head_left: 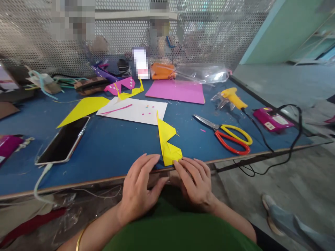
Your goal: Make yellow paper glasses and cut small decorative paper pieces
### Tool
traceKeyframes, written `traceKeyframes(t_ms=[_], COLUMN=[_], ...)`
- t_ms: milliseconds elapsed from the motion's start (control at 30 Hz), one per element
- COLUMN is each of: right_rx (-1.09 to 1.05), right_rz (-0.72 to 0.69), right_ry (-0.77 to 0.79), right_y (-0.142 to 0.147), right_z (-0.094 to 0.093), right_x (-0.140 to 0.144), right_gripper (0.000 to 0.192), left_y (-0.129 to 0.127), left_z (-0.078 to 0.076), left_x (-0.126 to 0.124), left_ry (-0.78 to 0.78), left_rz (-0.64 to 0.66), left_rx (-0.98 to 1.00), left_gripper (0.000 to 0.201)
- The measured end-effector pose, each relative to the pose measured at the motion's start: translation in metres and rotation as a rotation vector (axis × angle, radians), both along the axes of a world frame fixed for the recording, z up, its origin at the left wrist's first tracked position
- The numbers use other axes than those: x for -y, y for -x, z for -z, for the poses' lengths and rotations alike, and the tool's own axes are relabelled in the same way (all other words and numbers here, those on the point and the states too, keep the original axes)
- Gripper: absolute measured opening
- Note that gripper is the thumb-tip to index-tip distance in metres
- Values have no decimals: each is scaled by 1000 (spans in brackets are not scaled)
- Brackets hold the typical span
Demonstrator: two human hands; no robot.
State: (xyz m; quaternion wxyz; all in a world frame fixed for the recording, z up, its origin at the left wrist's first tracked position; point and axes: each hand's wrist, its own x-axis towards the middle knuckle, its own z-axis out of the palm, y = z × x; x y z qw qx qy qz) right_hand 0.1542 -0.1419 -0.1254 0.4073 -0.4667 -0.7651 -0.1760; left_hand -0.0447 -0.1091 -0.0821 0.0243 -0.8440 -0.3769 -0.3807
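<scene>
A folded yellow paper shape (pixel 166 146), cut like half of a pair of glasses, lies on the blue table at its near edge. My left hand (pixel 142 184) rests at that edge to the left of it, fingers stretched and thumb apart, holding nothing. On the other side, my right hand (pixel 195 179) has its fingers laid out over the edge. Its index fingertip touches the paper's lower right corner, without a grip around it. Right of the paper lie scissors (pixel 220 132) with one yellow and one red handle, blades slightly apart.
A white sheet (pixel 136 109) bears pink scraps, beside yellow paper (pixel 83 108). Behind are pink glasses (pixel 121 85), a yellow cut-out (pixel 131 93) and a pink sheet (pixel 175 91). A phone (pixel 64 141) lies left; a yellow glue gun (pixel 234 98) and its cable lie right.
</scene>
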Motion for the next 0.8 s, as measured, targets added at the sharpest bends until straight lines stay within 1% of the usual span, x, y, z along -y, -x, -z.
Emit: traceKeyframes(t_ms=[67,100,200,267,300,433,567,667,733,800], right_rx=[-29,-38,-51,-64,-71,-87,-114,-139,-275,-613], right_rz=[-25,-37,-68,-83,-87,-99,-114,-128,-112,-84], right_ry=[10,12,20,34,43,79,101,100,103,183], right_y=[-1,-2,-4,-6,-6,-5,-2,-6,-13,-23], right_z=[-2,-4,-11,-15,-17,-20,-24,-32,-39,-46], right_x=[0,0,-2,-4,-5,-6,-4,-5,-10,-21], right_gripper=[47,48,50,49,48,40,39,42,42,36], left_y=[-6,-8,-16,-18,-19,-19,-17,-11,-2,10], left_z=[-4,-6,-15,-20,-22,-24,-26,-34,-44,-57], left_x=[0,-1,-5,-7,-8,-11,-13,-15,-18,-23], left_ry=[51,72,131,170,192,256,282,310,363,412], left_rz=[-83,-105,-134,-132,-124,-89,-50,5,60,125], left_rx=[24,13,3,40,57,61,28,86,143,163], left_gripper=[45,42,21,7,3,6,6,11,13,12])
